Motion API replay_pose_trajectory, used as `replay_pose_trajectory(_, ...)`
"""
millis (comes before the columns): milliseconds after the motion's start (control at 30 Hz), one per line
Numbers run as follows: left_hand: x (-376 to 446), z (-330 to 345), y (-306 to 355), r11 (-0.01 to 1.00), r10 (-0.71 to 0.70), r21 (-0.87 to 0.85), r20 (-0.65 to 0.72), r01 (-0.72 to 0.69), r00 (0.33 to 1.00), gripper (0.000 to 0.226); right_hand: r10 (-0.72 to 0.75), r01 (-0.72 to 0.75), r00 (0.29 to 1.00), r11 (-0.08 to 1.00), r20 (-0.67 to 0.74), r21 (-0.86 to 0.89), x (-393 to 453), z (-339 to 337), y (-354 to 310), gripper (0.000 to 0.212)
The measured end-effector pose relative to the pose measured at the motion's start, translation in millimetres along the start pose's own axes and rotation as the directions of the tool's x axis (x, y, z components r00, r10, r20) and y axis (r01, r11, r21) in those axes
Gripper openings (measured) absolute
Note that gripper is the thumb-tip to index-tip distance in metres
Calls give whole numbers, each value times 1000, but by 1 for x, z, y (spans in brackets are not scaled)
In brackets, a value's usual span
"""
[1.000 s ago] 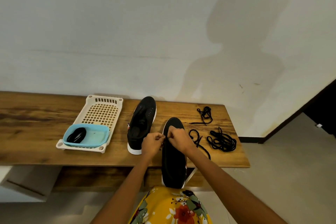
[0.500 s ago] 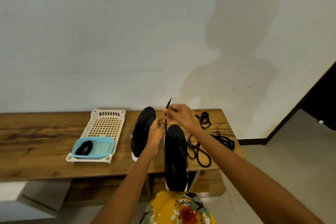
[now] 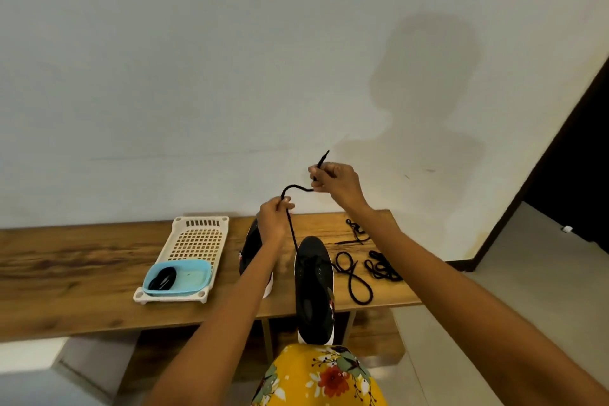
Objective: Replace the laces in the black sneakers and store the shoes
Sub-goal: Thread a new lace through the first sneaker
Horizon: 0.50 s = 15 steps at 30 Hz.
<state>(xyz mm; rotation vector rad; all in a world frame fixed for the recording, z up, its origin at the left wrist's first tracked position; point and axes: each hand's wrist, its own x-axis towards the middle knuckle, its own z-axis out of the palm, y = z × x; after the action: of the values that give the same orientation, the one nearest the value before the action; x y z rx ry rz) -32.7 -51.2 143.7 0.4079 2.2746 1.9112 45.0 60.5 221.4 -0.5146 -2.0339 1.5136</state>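
Left grip (image 3: 275,212): pinching lace (image 3: 291,227) | right grip (image 3: 333,180): pinching lace tip | near sneaker (image 3: 313,287): overhanging bench (image 3: 82,277) edge | labels: none legible

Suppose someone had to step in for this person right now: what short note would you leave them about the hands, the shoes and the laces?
Left hand: pinches the lace lower down, above the near sneaker.
Right hand: grips the same lace near its tip, raised.
The lace runs down into the near sneaker, which overhangs the bench edge. The second sneaker lies behind the left arm.
Loose laces lie to the right. A blue bowl holding a black bundle sits in the white tray.
Done: one lace started. Left: finish lacing both shoes, store them.
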Motion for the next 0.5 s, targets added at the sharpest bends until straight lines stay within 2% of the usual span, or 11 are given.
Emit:
replay_pose_trajectory(67, 4, -7, 3, 1000, 9, 14, -2, -9, 1000, 22, 27, -27, 1000, 999, 8, -24, -8, 2, 8, 19)
replay_pose_trajectory(133, 5, -13, -5, 999, -40, 17, 13, 39, 999, 18, 51, -50, 998, 998, 21, -27, -14, 5, 14, 21)
replay_pose_trajectory(233, 5, -19, -18, 988, -129, 102, 122, 117, 984, 17, 63, -61, 998, 997, 21, -54, -23, 13, 20, 19)
replay_pose_trajectory(333, -3, -20, -17, 968, -128, 239, 182, 82, 975, 44, 99, -98, 995, 987, -1, -126, -32, 28, 29, 10)
replay_pose_trajectory(400, -9, -18, -12, 982, -57, 189, 184, 21, 981, 46, 134, -130, 991, 976, 12, -174, -35, 40, 41, 8)
replay_pose_trajectory(500, -18, -16, -9, 1000, -28, 16, 243, 25, 970, 24, 176, -166, 984, 958, 19, -236, -41, 56, 58, 15)
